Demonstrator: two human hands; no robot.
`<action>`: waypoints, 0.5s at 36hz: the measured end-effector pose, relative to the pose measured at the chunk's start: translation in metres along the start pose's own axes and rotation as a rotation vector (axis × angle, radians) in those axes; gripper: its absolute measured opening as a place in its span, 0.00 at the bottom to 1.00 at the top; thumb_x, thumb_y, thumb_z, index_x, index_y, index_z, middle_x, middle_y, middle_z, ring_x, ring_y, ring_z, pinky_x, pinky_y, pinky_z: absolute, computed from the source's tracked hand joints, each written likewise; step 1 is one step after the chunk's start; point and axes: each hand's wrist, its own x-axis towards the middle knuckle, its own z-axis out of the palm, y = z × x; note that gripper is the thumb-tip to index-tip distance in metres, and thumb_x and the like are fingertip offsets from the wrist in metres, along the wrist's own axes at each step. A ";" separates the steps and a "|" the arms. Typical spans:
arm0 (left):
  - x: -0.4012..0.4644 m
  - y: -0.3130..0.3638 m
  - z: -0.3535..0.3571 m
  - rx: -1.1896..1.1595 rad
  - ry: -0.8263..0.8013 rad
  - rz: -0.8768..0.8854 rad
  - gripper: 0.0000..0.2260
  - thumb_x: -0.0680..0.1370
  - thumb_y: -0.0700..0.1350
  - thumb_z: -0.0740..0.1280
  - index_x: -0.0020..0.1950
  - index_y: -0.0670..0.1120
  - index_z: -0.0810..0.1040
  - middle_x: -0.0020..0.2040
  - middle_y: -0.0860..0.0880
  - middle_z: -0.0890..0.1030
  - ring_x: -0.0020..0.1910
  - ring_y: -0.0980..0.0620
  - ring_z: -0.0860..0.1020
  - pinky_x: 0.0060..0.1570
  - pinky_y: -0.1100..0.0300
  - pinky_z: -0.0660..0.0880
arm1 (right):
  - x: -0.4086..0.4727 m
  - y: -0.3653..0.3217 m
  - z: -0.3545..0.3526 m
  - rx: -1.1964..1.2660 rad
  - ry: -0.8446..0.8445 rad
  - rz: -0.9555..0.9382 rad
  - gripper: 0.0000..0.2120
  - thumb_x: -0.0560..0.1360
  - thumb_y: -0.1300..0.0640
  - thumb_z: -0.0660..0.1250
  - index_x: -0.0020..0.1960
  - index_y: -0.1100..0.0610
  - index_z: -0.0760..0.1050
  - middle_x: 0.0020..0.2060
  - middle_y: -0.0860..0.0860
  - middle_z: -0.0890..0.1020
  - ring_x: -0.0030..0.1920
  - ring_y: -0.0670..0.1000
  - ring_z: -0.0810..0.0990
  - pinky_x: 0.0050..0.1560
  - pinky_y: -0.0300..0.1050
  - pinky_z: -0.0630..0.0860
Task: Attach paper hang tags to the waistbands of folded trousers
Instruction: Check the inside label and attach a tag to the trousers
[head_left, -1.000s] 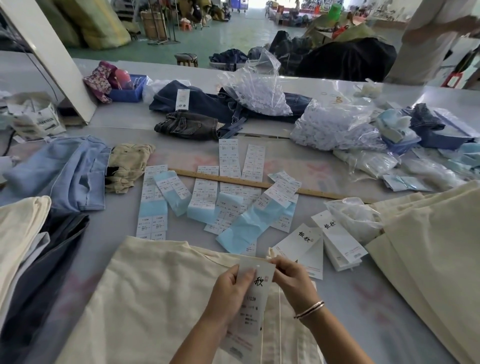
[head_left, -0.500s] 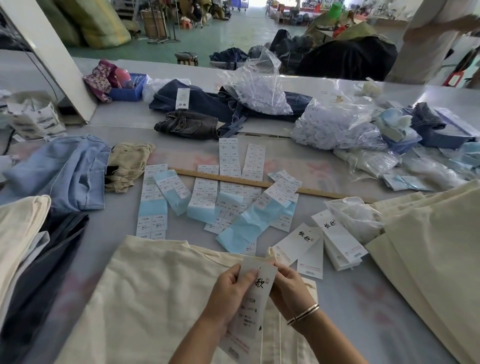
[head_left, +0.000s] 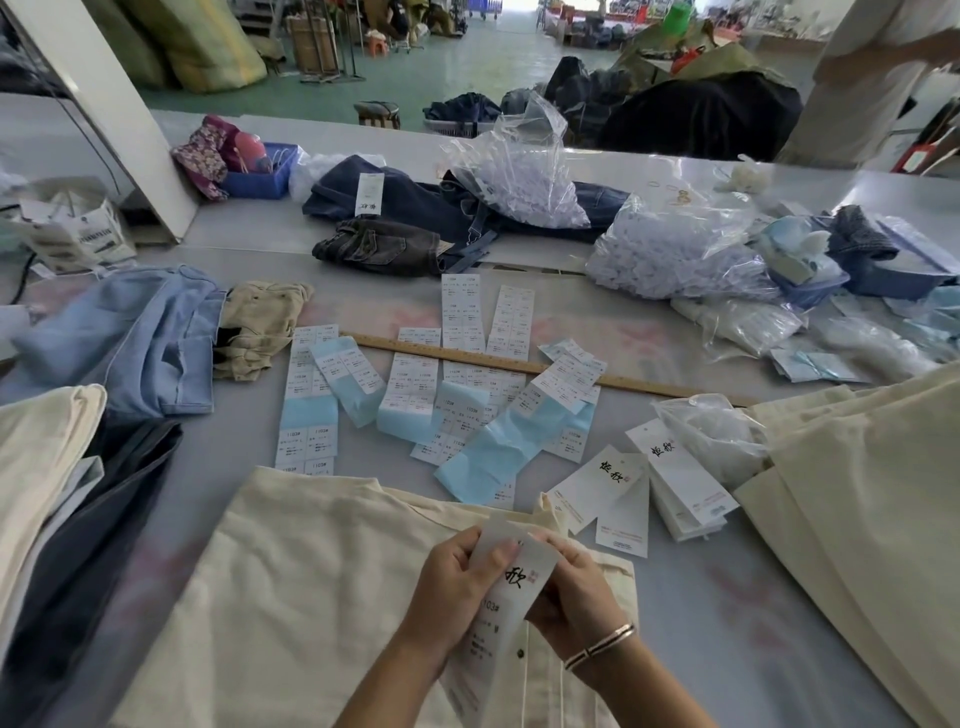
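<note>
Cream folded trousers (head_left: 311, 587) lie on the table in front of me, waistband towards the right. Over them I hold a long white paper hang tag (head_left: 506, 597) with black characters and a size sticker. My left hand (head_left: 457, 587) pinches its upper left edge, and my right hand (head_left: 571, 587), with a bracelet on the wrist, pinches its upper right edge. The tag's top is partly hidden by my fingers. More hang tags (head_left: 670, 480) lie in a loose stack just right of the trousers.
Sticker sheets on blue backing (head_left: 415, 395) and a wooden ruler (head_left: 519, 364) lie mid-table. Clear bags of fasteners (head_left: 670, 249) sit behind. Cream trousers pile (head_left: 857, 493) at right, folded garments (head_left: 52, 467) at left, denim (head_left: 405, 202) at back. A person stands far right.
Both hands have drawn the tag slightly down and closer to me, and my fingers have closed in over its top edge. Everything else on the table is unmoved.
</note>
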 end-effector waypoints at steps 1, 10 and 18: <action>0.000 0.000 0.000 0.000 -0.002 -0.001 0.10 0.71 0.55 0.70 0.47 0.53 0.85 0.43 0.46 0.86 0.40 0.50 0.84 0.38 0.61 0.79 | 0.000 0.000 -0.001 -0.006 0.017 0.004 0.14 0.69 0.57 0.68 0.48 0.66 0.74 0.26 0.55 0.72 0.23 0.48 0.70 0.24 0.39 0.72; 0.001 -0.001 0.000 0.019 -0.029 -0.024 0.09 0.72 0.54 0.71 0.47 0.51 0.84 0.43 0.44 0.85 0.41 0.48 0.83 0.40 0.59 0.79 | -0.002 -0.006 -0.001 0.078 0.115 0.076 0.14 0.67 0.58 0.70 0.50 0.63 0.75 0.33 0.59 0.76 0.33 0.56 0.77 0.37 0.48 0.77; 0.002 -0.005 0.001 0.087 0.005 -0.032 0.06 0.77 0.48 0.70 0.48 0.46 0.82 0.41 0.46 0.85 0.39 0.49 0.84 0.37 0.61 0.78 | -0.005 0.001 -0.003 0.060 0.122 0.049 0.10 0.65 0.58 0.69 0.33 0.58 0.68 0.21 0.49 0.61 0.22 0.47 0.61 0.31 0.42 0.62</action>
